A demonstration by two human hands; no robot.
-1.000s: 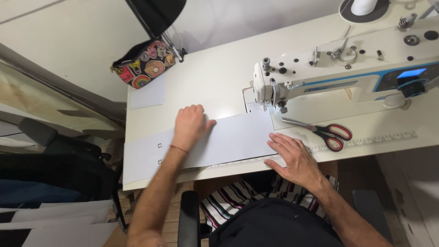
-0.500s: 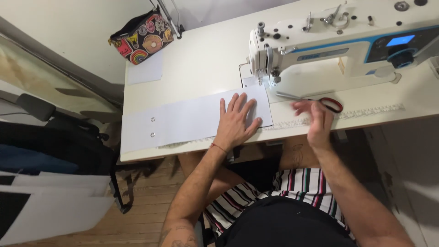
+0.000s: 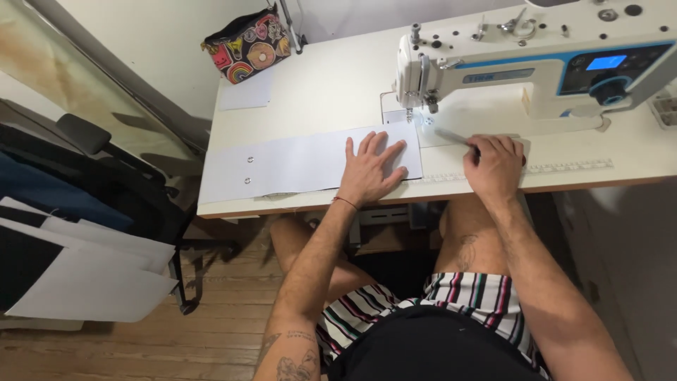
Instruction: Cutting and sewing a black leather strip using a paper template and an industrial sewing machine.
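Note:
A long pale grey fabric strip [image 3: 296, 164] with two metal eyelets near its left end lies flat on the white sewing table [image 3: 331, 85]. My left hand [image 3: 369, 166] presses flat on the strip's right end, fingers spread, just left of the needle. My right hand [image 3: 495, 162] is closed over the scissors [image 3: 451, 136], whose blades stick out to the left toward the needle area. The white and blue sewing machine [image 3: 522, 63] stands right behind both hands.
A colourful patterned pouch [image 3: 247, 46] and a sheet of paper [image 3: 247, 93] sit at the table's back left. A ruler strip [image 3: 564, 168] runs along the front edge. A dark chair [image 3: 106, 169] and stacked white and black boards [image 3: 77, 275] stand left of the table.
My left hand slid right along the strip to its end by the needle. My right hand left the table edge, reached the scissors and closed on them.

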